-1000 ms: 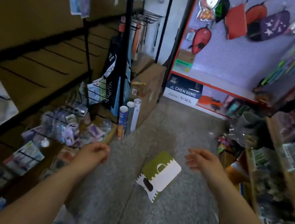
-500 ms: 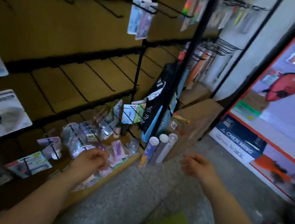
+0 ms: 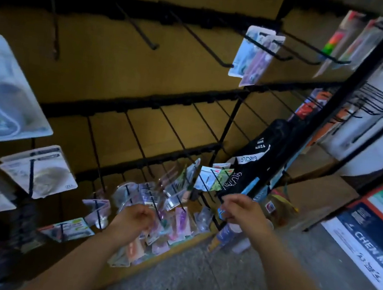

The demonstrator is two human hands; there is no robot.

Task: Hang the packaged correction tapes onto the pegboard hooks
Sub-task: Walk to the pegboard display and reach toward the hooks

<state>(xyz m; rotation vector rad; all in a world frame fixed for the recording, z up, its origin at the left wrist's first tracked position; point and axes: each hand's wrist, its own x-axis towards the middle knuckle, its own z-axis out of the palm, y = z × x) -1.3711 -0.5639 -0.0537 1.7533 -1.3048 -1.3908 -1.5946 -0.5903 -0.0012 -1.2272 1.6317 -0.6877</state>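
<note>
Fingers (image 3: 231, 202) on the right hand (image 3: 246, 214) are curled, and so are those of the left hand (image 3: 134, 220), but blur hides whether either grips anything. Brown pegboard (image 3: 121, 73) fills the wall, with long black hooks (image 3: 200, 40) jutting out in rows. Low down, packaged correction tapes (image 3: 179, 219) hang and lie heaped just beside the left hand.

Packets (image 3: 175, 218) heap on the low shelf (image 3: 185, 244) beneath rows of hooks (image 3: 153, 45); larger packs (image 3: 39, 170) hang at left, two packs (image 3: 254, 55) (side by side) on an upper-right hook; tubes (image 3: 225, 235) stand rightward on the floor (image 3: 215, 285).
</note>
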